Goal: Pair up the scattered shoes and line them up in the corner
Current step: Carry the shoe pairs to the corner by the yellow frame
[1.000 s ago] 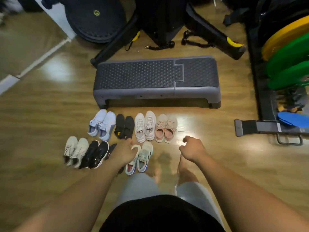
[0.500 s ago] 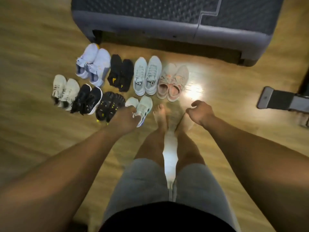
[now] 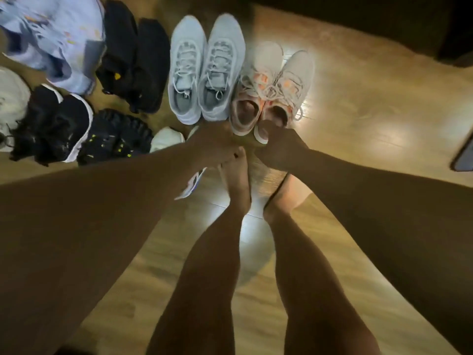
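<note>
Where both hands meet: heel end of pink pair (image 3: 271, 85), toes pointing away on wood floor (image 3: 358, 103).
Right hand (image 3: 280, 147): curled on heel of that pair's right-side shoe, thumb over rim.
Left hand (image 3: 215, 140): at left-side heel; grip blurred, cannot tell.
Pale grey pair (image 3: 207, 67): touching pink pair's left side.
Bare feet (image 3: 236, 175): just behind pink pair.

A glossy wooden floor (image 3: 358, 103) carries bright patches of glare. Along the floor's far edge lies a dark, blurred bulk (image 3: 371, 19), and a grey bar end (image 3: 464, 157) juts in at the floor's right edge.
</note>
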Tool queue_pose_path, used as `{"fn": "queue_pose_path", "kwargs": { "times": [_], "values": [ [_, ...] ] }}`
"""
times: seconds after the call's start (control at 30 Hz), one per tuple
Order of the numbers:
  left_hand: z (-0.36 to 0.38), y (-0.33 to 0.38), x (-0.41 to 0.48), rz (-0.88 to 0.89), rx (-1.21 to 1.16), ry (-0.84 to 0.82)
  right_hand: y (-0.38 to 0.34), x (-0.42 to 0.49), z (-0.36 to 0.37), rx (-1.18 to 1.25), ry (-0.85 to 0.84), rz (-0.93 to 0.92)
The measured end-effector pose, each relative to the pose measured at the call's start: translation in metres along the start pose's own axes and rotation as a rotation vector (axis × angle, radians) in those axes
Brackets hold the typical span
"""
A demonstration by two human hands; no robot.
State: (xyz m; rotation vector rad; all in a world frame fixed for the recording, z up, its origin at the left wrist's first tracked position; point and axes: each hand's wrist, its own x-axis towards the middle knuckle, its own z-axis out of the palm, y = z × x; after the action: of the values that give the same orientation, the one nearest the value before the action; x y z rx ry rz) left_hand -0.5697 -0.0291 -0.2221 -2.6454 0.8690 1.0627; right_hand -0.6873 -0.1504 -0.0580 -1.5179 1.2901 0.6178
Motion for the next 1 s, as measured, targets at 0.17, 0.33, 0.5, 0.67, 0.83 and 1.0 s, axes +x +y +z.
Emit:
{"fn": "queue_pose_path", "kwargs": {
  "times": [0.17,0.33,0.5,0.67,0.83,1.0],
  "values": [
    [0.028,-0.007,0.055,-0.21,-0.49,0.07,0.01,0.065,0.015,-0.054,0.026,-0.015],
    [0.047,-0.022,0.055,-0.222,-0.506,0.025,0.018,0.127,0.03,0.081,0.185,0.2],
    [0.06,-0.032,0.071,-0.049,-0.375,0.115,0.023,0.16,0.032,-0.001,0.101,0.253],
    [0.08,-0.032,0.072,0.037,-0.241,0.217,0.023,0.187,0.045,0.051,-0.002,0.354],
    [0.097,-0.037,0.053,0.173,-0.011,0.304,0.032,0.199,0.061,0.105,0.124,0.441],
    [0.102,-0.036,0.034,0.302,0.084,0.317,0.038,0.185,0.061,0.133,0.265,0.357]
  ]
}}
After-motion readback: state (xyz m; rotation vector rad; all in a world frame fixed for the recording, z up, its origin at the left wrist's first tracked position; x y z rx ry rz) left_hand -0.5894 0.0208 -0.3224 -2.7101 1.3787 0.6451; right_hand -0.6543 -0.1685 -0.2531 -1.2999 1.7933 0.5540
